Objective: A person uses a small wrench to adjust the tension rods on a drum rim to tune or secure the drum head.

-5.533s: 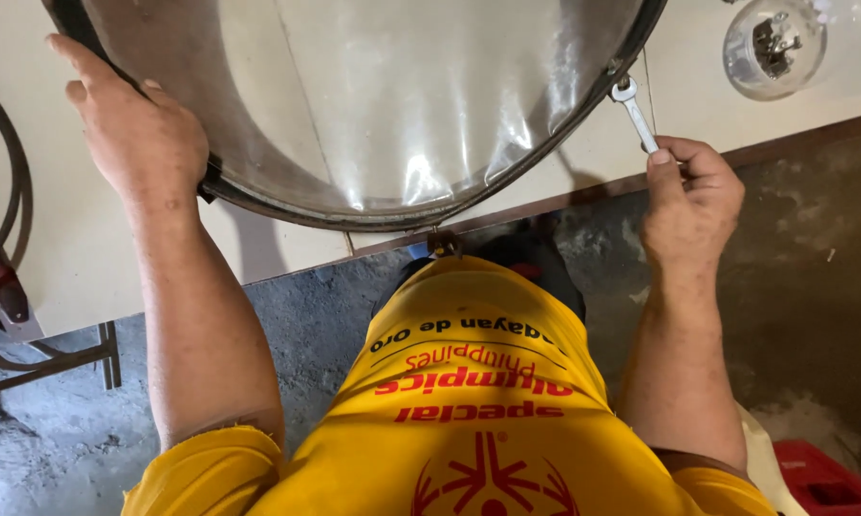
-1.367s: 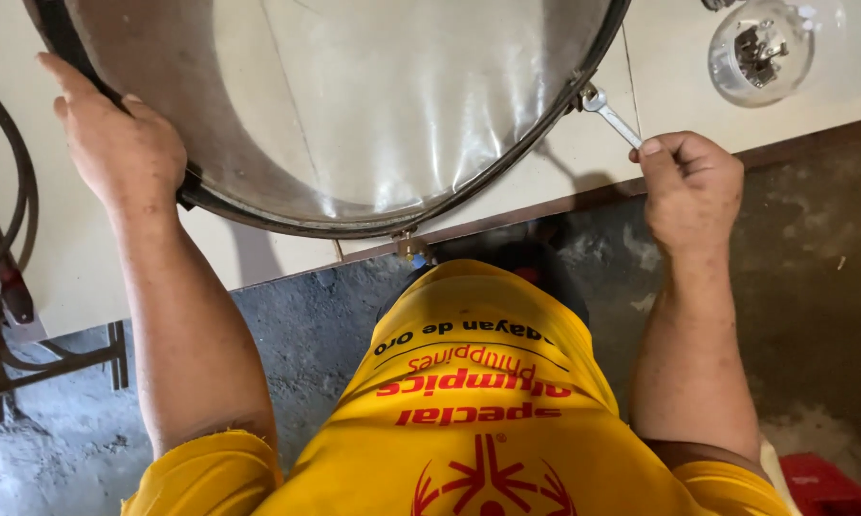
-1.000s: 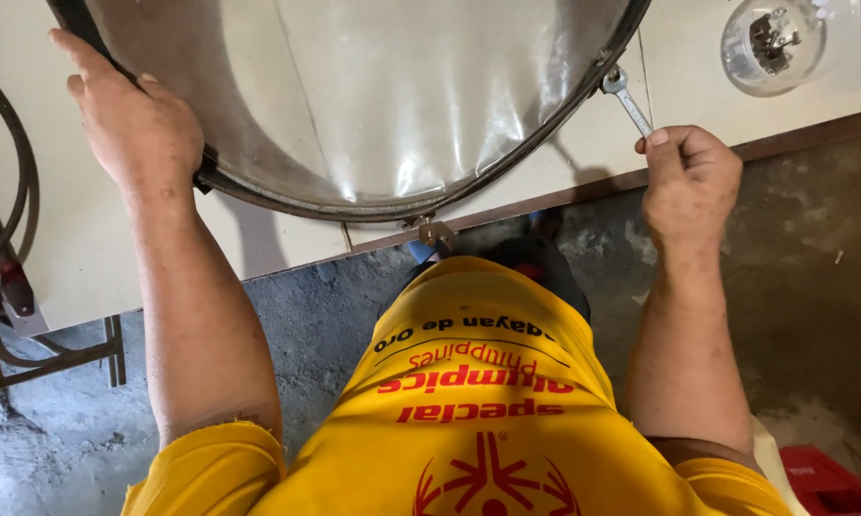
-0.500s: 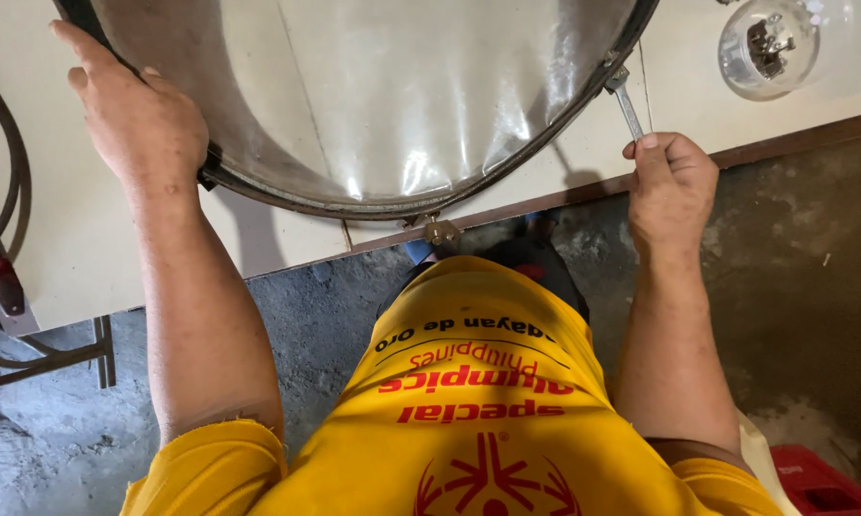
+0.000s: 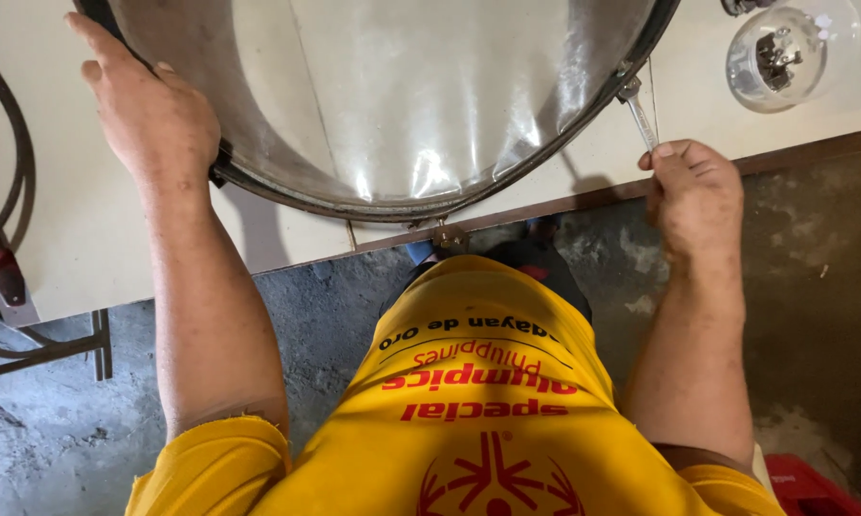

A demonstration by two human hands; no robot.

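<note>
A drum (image 5: 392,96) lies on a table (image 5: 77,229), its near rim close to the table's front edge. The left hand (image 5: 153,119) rests on the drum's left rim. The right hand (image 5: 693,196) sits at the table's front edge, right of the drum, closed round the lower end of a wrench (image 5: 638,113). The wrench runs up from the hand to the drum's right rim, its head touching a fitting there. A jar (image 5: 774,57) stands on the table farther right and behind the hand, apart from the drum. A frame (image 5: 29,334) stands on the floor (image 5: 813,315) left of the table. A box (image 5: 813,483) sits on the floor at the near right, beside the right arm.
</note>
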